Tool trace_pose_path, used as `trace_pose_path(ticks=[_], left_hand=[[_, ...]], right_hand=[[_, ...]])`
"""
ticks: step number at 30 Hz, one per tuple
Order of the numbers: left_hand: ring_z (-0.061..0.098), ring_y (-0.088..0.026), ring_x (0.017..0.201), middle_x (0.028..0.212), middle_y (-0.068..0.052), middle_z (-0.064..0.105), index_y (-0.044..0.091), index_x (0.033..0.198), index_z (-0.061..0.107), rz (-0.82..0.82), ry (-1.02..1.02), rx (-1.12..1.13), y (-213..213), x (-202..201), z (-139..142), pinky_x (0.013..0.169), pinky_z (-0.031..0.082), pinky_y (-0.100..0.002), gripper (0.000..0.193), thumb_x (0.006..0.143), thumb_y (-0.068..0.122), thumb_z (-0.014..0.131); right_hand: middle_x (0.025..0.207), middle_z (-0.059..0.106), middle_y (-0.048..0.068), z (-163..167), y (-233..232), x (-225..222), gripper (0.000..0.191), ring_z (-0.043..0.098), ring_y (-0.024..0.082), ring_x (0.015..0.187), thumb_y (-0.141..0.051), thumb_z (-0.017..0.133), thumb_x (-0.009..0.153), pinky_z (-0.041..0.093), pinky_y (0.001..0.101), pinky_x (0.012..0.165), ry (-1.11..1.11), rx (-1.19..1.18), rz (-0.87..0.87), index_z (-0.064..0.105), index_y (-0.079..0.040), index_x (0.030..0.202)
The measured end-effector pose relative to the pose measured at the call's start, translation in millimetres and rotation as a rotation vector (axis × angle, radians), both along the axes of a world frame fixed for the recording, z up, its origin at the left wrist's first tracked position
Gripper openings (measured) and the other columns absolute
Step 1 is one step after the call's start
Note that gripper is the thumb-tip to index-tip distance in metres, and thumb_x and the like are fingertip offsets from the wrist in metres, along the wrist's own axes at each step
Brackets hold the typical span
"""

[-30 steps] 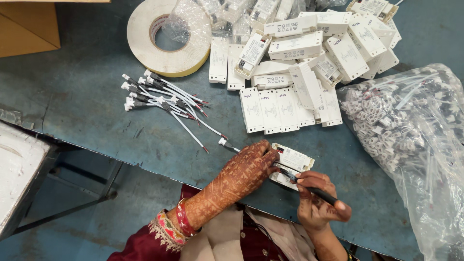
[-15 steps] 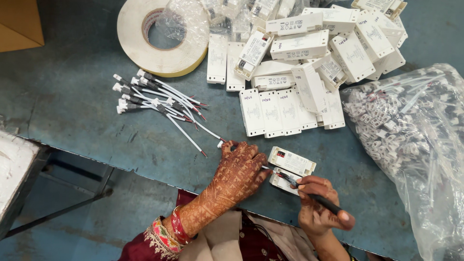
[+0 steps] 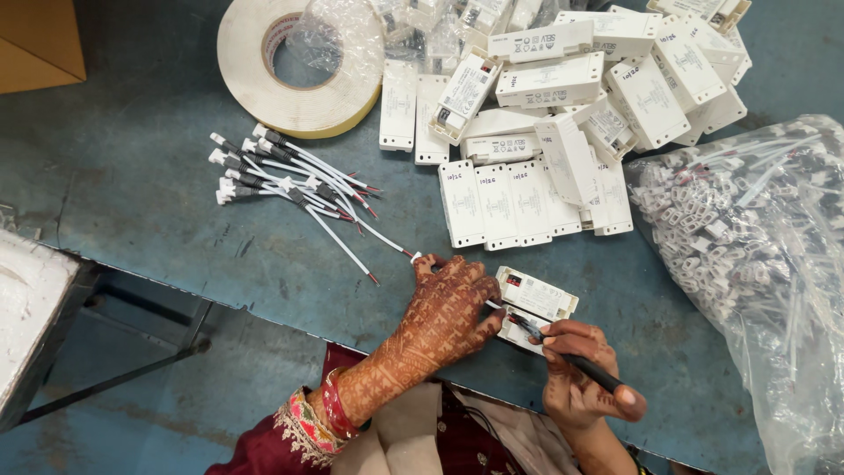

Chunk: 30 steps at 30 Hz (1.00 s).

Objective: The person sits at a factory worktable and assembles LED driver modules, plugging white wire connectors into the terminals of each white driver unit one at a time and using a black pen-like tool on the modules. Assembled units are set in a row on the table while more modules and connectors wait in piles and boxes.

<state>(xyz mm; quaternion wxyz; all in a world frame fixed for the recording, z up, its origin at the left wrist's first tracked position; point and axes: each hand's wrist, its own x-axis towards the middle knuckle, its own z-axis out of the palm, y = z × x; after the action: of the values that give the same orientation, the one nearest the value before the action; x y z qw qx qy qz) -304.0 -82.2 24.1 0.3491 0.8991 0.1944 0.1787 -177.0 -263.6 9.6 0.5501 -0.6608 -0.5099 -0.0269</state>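
White plastic forms the small driver box (image 3: pixel 536 295), which lies near the table's front edge (image 3: pixel 264 303). It is pressed down by the left hand (image 3: pixel 444 321) from 9 o'clock, fingers closed on a thin wire. A dark screwdriver (image 3: pixel 571 356) is clamped in the right hand (image 3: pixel 585 387) at 5 o'clock. Bare blue table is seen at 9 o'clock; a box pile (image 3: pixel 563 114) at 12 o'clock.

Left hand (image 3: pixel 448 308) is palm-down with fingers curled in, wrist angled up-right; right hand (image 3: pixel 585 383) is pinched closed, thumb tucked sideways.
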Motion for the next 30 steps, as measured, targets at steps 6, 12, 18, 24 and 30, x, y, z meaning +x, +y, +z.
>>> trace_pose_path(ticks=[6,12,18,24,30], left_hand=[[0.06,-0.026,0.101,0.093,-0.002,0.061,0.017,0.098,0.069,0.015,-0.037,-0.104,-2,-2,-4,0.098,0.031,-0.058,0.024,0.083,0.033,0.078],[0.06,-0.026,0.101,0.095,-0.002,0.062,0.016,0.098,0.068,0.014,-0.06,-0.073,-3,-3,-5,0.098,0.032,-0.058,0.024,0.083,0.031,0.078],[0.06,-0.027,0.101,0.095,-0.003,0.062,0.016,0.098,0.069,0.02,-0.038,-0.072,-2,-1,-4,0.098,0.032,-0.058,0.023,0.082,0.031,0.079],[0.06,-0.026,0.1,0.094,-0.003,0.062,0.017,0.092,0.071,-0.007,0.001,-0.015,-2,-1,8,0.095,0.034,-0.058,0.016,0.082,0.029,0.076],[0.058,-0.03,0.099,0.093,-0.007,0.059,0.014,0.09,0.07,-0.007,0.022,0.076,-6,4,16,0.091,0.035,-0.058,0.02,0.077,0.028,0.077]], right_hand=[[0.092,0.065,0.01,0,-1,0,0.061,0.072,0.031,0.084,0.0,0.065,0.094,0.062,0.0406,0.076,0.002,-0.001,-0.006,0.016,-0.027,0.116],[0.095,0.063,0.013,1,2,-2,0.061,0.072,0.031,0.084,0.002,0.064,0.096,0.064,0.0408,0.076,-0.027,0.055,0.004,0.014,-0.027,0.116],[0.088,0.064,0.01,3,1,0,0.063,0.07,0.034,0.08,0.007,0.064,0.085,0.059,0.0435,0.073,0.025,-0.054,-0.008,0.019,-0.025,0.115],[0.095,0.063,0.01,6,5,-7,0.065,0.069,0.031,0.084,0.008,0.064,0.092,0.061,0.0419,0.074,-0.002,0.031,0.024,0.016,-0.028,0.117],[0.103,0.061,0.013,15,12,-8,0.067,0.069,0.028,0.087,0.008,0.062,0.095,0.062,0.0399,0.074,0.01,0.028,0.05,0.015,-0.029,0.125]])
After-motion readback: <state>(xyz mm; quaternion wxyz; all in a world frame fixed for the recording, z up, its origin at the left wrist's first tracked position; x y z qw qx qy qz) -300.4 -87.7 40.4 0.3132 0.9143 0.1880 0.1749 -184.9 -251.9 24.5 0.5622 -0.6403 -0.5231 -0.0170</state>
